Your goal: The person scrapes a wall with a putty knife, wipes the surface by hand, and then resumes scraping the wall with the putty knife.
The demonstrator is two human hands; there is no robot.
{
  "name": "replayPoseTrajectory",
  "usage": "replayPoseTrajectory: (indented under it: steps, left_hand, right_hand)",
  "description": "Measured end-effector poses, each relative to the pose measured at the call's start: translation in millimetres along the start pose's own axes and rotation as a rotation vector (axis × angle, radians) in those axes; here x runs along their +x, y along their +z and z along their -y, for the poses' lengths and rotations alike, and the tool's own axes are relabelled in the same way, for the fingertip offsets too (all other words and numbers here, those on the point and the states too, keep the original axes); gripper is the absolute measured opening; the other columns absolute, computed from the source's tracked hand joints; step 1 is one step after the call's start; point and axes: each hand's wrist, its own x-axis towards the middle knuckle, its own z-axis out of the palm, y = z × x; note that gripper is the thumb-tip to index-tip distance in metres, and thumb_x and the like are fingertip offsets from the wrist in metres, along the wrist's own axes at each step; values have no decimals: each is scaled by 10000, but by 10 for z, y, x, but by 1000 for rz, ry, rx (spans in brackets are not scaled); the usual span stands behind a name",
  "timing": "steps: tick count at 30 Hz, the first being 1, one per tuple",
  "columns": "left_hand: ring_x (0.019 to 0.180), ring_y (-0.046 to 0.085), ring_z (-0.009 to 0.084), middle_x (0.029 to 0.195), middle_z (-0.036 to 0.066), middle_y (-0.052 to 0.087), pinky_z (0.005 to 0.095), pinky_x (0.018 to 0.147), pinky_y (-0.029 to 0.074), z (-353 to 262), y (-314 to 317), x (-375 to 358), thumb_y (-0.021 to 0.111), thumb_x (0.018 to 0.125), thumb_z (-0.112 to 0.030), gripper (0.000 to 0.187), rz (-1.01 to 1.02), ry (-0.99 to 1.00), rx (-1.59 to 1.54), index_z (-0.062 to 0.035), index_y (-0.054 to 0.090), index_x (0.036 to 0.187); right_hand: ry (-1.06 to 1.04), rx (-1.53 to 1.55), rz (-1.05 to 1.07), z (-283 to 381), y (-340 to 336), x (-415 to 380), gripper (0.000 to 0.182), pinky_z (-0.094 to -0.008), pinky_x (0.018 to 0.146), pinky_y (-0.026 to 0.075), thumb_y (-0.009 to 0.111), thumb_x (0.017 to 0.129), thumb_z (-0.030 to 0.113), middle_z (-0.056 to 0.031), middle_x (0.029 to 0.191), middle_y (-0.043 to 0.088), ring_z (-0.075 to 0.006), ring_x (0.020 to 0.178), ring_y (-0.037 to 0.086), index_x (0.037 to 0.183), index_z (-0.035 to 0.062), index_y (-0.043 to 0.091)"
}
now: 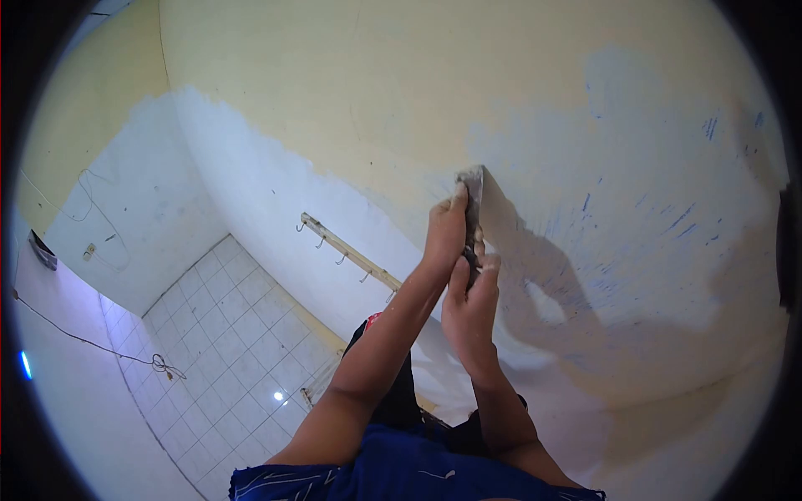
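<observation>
Both hands are on a flat, trowel-like tool (473, 179) that is pale with dust and seen nearly edge-on against the wall (401, 92). My left hand (447, 230) is closed near its upper end, with the fingers pressed along its side. Lower down, my right hand (473, 307) wraps round its dark lower part, probably a handle that the fingers mostly hide. Around the tool, the wall changes from cream paint to a whitish coated patch (535, 142). White smears show on my fingers.
A wooden rail with metal hooks (347, 250) is fixed to the wall left of my arms. White floor tiles (225, 334) lie below. A loose cable (100, 344) hangs at the left. Blue marks (585, 203) cover the wall at right, where my shadow falls.
</observation>
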Motion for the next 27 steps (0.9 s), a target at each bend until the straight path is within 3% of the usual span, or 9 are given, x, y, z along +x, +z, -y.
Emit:
replayPoseTrajectory:
  steps: [1,5,6,11,13,17,19,20,27]
  left_hand:
    - [357,423,152,516,46,473,308,344,347,-1,-30,24,456,1054,-419,462,-17,13,25,-97,465,723]
    - [359,445,158,521,46,481,310,342,365,-25,-33,2,451,1057,-414,463,28,-6,-100,-82,472,735]
    - [359,455,159,520,47,483,307,340,367,-2,-14,-33,460,1054,-414,454,15,-7,-61,-77,476,751]
    - [361,459,158,518,49,482,302,340,367,92,77,-3,467,1049,-423,456,-1,-10,39,-75,474,755]
    - [366,453,158,521,47,475,303,340,365,-24,69,31,464,1049,-424,461,21,64,-16,-82,468,740]
    - [372,438,157,532,43,469,305,343,366,-99,61,0,458,1050,-428,468,19,21,-69,-90,459,727]
    - [368,436,155,524,40,466,305,346,369,-37,85,-74,478,1046,-416,452,-6,13,-38,-92,460,732]
    - [366,438,156,520,41,467,305,348,370,8,93,-93,475,1046,-420,455,-7,5,-2,-90,464,732]
    - [362,438,159,513,42,470,302,358,373,-107,64,30,472,1050,-396,443,-25,46,4,-78,470,743]
  right_hand:
    - [-61,-37,-25,42,26,20,235,-340,760,516,487,1046,155,-215,957,624,-213,860,654,1097,-64,418]
    - [195,48,102,234,-89,23,231,-351,788,519,487,1045,151,-226,984,631,-231,880,661,1095,-64,417]
    - [61,11,49,96,-83,-32,235,-343,774,518,487,1047,151,-213,981,630,-207,870,654,1108,-66,424]
    - [152,12,48,147,-182,-14,234,-347,774,519,481,1050,150,-193,995,630,-218,869,648,1133,-63,429]
    - [7,21,-1,126,-93,84,228,-360,776,518,478,1051,151,-193,976,628,-229,859,646,1126,-59,432]
    - [134,-12,109,267,-152,72,238,-370,779,516,480,1052,162,-210,968,626,-232,851,646,1126,-59,432]
    - [-30,-16,19,109,-139,2,248,-379,779,513,481,1050,169,-233,958,625,-255,838,645,1128,-60,429]
    - [61,-20,37,149,-183,-41,253,-393,789,509,484,1044,166,-255,961,632,-292,859,659,1134,-64,426]
    - [5,-34,33,304,-129,147,258,-426,814,500,480,1038,156,-297,994,631,-349,936,673,1143,-72,422]
